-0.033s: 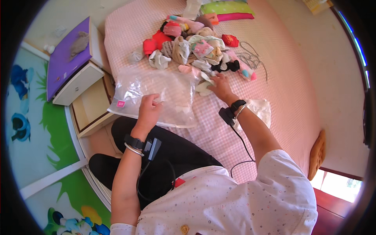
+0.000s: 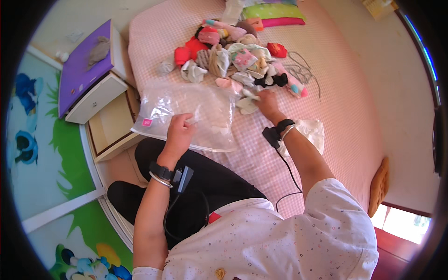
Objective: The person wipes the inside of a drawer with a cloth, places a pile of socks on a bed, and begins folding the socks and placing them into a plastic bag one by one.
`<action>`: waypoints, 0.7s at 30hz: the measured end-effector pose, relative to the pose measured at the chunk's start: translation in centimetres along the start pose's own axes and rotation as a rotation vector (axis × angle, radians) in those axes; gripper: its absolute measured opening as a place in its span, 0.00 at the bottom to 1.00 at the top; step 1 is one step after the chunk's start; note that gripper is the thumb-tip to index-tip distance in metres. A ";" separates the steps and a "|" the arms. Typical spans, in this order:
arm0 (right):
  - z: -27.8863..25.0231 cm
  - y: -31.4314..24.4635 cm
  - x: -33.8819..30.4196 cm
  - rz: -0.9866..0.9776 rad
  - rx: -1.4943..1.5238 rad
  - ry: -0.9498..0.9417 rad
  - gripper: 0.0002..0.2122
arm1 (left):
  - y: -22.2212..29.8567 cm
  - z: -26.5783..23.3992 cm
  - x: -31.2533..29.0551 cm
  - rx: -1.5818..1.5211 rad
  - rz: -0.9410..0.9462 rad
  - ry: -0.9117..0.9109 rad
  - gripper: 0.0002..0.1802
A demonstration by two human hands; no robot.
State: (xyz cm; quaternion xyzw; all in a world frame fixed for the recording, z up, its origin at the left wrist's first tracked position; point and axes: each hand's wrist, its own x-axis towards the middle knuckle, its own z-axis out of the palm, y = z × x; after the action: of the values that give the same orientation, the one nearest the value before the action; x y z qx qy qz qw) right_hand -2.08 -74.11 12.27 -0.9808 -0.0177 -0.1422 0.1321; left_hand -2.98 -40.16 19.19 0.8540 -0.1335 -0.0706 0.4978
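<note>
A large clear plastic bag [image 2: 212,133] lies flat on the bed in front of my legs. My left hand [image 2: 179,134] is over it with the fingers curled in; whether the fingertips pinch the plastic is hidden. Just right of the bag, my right hand [image 2: 269,106] closes its fingers on a small white sock [image 2: 248,105] at the near edge of a heap. That heap of socks and small cloth items [image 2: 228,56] is red, pink, white, beige and black. A pink piece [image 2: 228,84] lies between the heap and the bag.
A white cloth bag [image 2: 310,133] lies beside my right wrist. Grey cord [image 2: 301,70] coils right of the heap, with green and pink folded textiles [image 2: 273,14] behind. At left stands a purple-topped cabinet [image 2: 79,74] with an open drawer [image 2: 112,123]. Black cables run from both wrists.
The fingers of my right hand have drawn in over the white sock. My left hand stays over the bag. The whole view has shifted slightly.
</note>
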 end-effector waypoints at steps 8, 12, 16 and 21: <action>-13.1 -5.0 1.7 0.447 1.426 0.012 0.11 | 0.3 -3.2 -3.8 -0.302 -0.161 0.074 0.12; -15.9 -9.3 0.6 0.331 1.655 -0.186 0.14 | 6.8 -2.8 -3.7 -0.544 -0.140 -0.036 0.14; -16.1 -15.1 -1.0 0.277 1.420 -0.383 0.12 | 12.6 -4.0 -4.9 -0.977 -0.142 -0.288 0.26; -15.8 -20.3 -2.7 0.035 1.448 -0.438 0.16 | 12.1 -5.0 -6.6 -1.210 -0.212 -0.372 0.21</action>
State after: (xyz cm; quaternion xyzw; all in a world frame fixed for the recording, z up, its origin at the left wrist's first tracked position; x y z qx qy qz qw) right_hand -10.47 -58.71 31.27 -0.6549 -0.1172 0.1054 0.7391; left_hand -9.90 -39.67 32.10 0.4040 -0.0692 -0.3293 0.8506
